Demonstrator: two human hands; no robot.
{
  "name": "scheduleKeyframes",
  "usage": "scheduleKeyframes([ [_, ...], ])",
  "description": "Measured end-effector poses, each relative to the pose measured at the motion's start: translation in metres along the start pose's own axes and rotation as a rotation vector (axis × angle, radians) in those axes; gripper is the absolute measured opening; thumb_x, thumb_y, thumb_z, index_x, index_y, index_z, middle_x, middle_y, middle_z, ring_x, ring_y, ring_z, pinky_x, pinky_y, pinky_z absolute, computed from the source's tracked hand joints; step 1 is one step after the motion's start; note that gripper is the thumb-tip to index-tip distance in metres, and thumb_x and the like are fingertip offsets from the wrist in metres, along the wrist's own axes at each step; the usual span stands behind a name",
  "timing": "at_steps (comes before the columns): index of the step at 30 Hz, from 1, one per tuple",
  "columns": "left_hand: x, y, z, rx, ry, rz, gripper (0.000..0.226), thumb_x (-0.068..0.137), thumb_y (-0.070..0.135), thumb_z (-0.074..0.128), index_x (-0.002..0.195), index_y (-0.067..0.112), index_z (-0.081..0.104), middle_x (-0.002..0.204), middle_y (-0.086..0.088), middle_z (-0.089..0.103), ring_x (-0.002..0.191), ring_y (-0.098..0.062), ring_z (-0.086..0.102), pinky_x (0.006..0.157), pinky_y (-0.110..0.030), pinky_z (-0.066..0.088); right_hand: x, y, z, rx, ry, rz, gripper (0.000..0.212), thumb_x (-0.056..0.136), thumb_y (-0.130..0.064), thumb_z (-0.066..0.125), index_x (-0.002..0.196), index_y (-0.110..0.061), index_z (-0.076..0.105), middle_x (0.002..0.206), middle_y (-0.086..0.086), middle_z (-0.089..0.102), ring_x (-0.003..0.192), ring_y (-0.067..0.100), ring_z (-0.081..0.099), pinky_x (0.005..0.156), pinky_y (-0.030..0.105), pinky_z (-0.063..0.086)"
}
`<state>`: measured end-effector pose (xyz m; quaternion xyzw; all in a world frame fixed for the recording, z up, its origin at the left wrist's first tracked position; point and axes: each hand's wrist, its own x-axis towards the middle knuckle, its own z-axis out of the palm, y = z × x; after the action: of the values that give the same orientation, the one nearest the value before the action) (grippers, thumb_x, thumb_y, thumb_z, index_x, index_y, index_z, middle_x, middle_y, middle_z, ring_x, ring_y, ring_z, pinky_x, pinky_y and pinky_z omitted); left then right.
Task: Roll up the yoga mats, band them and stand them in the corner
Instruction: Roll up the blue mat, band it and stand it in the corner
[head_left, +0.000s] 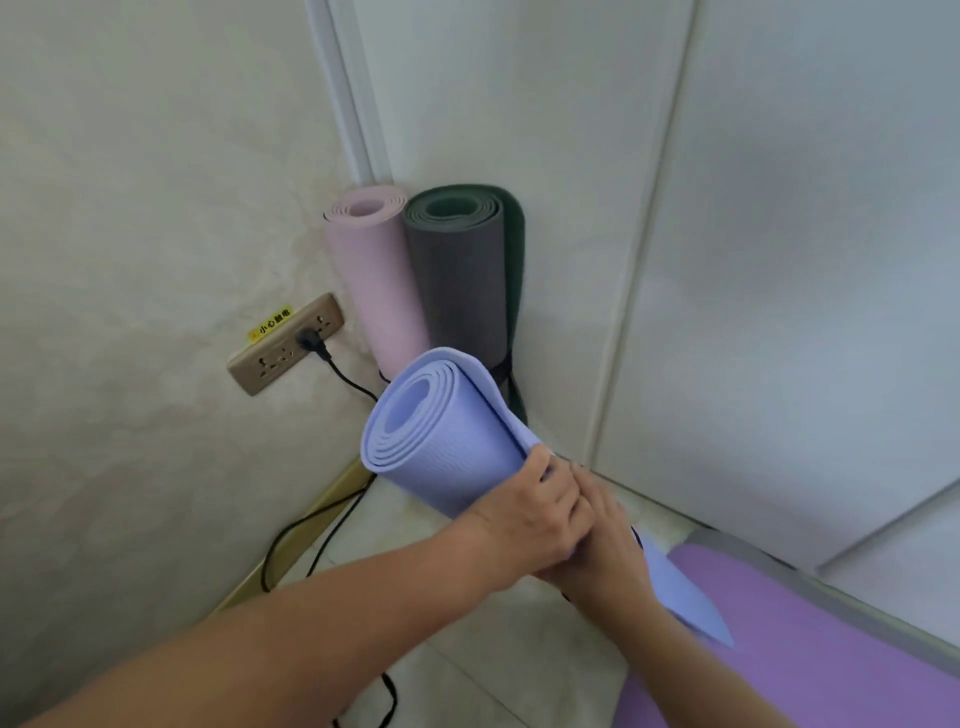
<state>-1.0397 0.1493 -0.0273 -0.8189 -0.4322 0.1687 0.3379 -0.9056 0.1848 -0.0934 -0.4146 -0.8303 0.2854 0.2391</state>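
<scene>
A rolled light-blue yoga mat (441, 436) is held tilted in front of the corner, its open end facing me. My left hand (524, 514) grips its middle from the left, fingers curled over the loose outer flap. My right hand (605, 540) holds the roll just below, partly hidden under the left hand. The mat's loose end (685, 597) hangs out past my right wrist. A pink rolled mat (379, 275) and a grey-green rolled mat (460, 275) stand upright in the corner. I cannot see a band on the blue mat.
A purple mat (810, 649) lies flat on the floor at lower right. A wall socket strip (283, 345) on the left wall has a black plug, and its cable (311, 530) trails down over the gold skirting onto the tiled floor.
</scene>
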Motion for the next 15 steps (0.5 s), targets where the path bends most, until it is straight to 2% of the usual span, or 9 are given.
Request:
scheduleKeyframes([
  [2, 0.007, -0.011, -0.013, 0.014, 0.049, 0.02, 0.017, 0.088, 0.013, 0.051, 0.095, 0.011, 0.067, 0.09, -0.013, 0.071, 0.086, -0.031, 0.063, 0.094, -0.05, 0.036, 0.008, -0.003, -0.006, -0.098, 0.227, -0.138, 0.078, 0.064, -0.05, 0.062, 0.135, -0.022, 0.049, 0.12, -0.006, 0.06, 0.113, 0.015, 0.05, 0.096, 0.033, 0.048],
  [4, 0.006, -0.032, -0.025, 0.02, 0.137, 0.024, 0.022, 0.092, 0.008, 0.043, 0.095, 0.01, 0.065, 0.091, -0.013, 0.071, 0.091, -0.032, 0.063, 0.103, -0.059, 0.038, 0.018, -0.008, -0.009, -0.106, 0.318, -0.185, 0.069, 0.068, -0.048, 0.06, 0.129, -0.015, 0.057, 0.112, -0.003, 0.063, 0.105, 0.018, 0.053, 0.09, 0.031, 0.048],
  [7, 0.0, -0.069, -0.056, -0.072, 0.229, 0.054, 0.025, 0.092, 0.015, 0.046, 0.107, 0.011, 0.065, 0.116, -0.014, 0.067, 0.12, -0.038, 0.055, 0.114, -0.072, 0.014, 0.027, -0.014, -0.008, -0.108, 0.268, -0.018, 0.064, 0.07, -0.057, 0.056, 0.116, -0.013, 0.064, 0.104, -0.001, 0.059, 0.097, 0.022, 0.058, 0.08, 0.038, 0.053],
  [8, -0.004, -0.083, -0.07, -0.144, 0.314, -0.016, 0.026, 0.089, 0.02, 0.051, 0.107, 0.011, 0.069, 0.123, -0.014, 0.066, 0.124, -0.039, 0.055, 0.114, -0.072, 0.014, 0.025, -0.019, -0.01, -0.027, 0.231, 0.098, 0.064, 0.066, -0.059, 0.062, 0.112, -0.016, 0.061, 0.102, -0.002, 0.057, 0.095, 0.022, 0.059, 0.076, 0.039, 0.053],
  [10, -0.012, -0.116, -0.091, -0.28, 0.54, -0.345, 0.023, 0.082, 0.024, 0.061, 0.096, 0.011, 0.073, 0.119, -0.014, 0.069, 0.112, -0.038, 0.063, 0.108, -0.063, 0.033, 0.02, -0.028, -0.015, 0.153, 0.153, 0.319, 0.065, 0.059, -0.055, 0.08, 0.106, -0.021, 0.052, 0.098, -0.005, 0.05, 0.091, 0.023, 0.06, 0.07, 0.038, 0.048],
  [11, -0.014, -0.13, -0.091, -0.322, 0.589, -0.569, 0.02, 0.082, 0.024, 0.062, 0.092, 0.011, 0.073, 0.112, -0.013, 0.07, 0.102, -0.037, 0.065, 0.1, -0.053, 0.042, 0.017, -0.03, -0.013, 0.183, 0.128, 0.354, 0.066, 0.058, -0.049, 0.086, 0.106, -0.022, 0.048, 0.099, -0.006, 0.048, 0.09, 0.022, 0.059, 0.068, 0.035, 0.046],
  [13, -0.02, -0.145, -0.083, -0.609, 0.381, -0.983, 0.015, 0.089, 0.025, 0.057, 0.09, 0.015, 0.068, 0.103, -0.007, 0.066, 0.095, -0.034, 0.062, 0.085, -0.043, 0.046, 0.012, -0.036, -0.011, 0.179, 0.094, 0.326, 0.066, 0.06, -0.042, 0.089, 0.108, -0.025, 0.046, 0.103, -0.006, 0.049, 0.088, 0.017, 0.057, 0.068, 0.032, 0.043],
  [15, -0.021, -0.148, -0.07, -1.009, 0.135, -1.163, 0.016, 0.096, 0.021, 0.053, 0.086, 0.019, 0.065, 0.099, 0.003, 0.065, 0.101, -0.027, 0.061, 0.088, -0.038, 0.047, 0.011, -0.038, -0.012, 0.231, 0.067, 0.272, 0.066, 0.06, -0.038, 0.089, 0.11, -0.029, 0.047, 0.106, -0.008, 0.05, 0.09, 0.013, 0.057, 0.067, 0.028, 0.044],
])
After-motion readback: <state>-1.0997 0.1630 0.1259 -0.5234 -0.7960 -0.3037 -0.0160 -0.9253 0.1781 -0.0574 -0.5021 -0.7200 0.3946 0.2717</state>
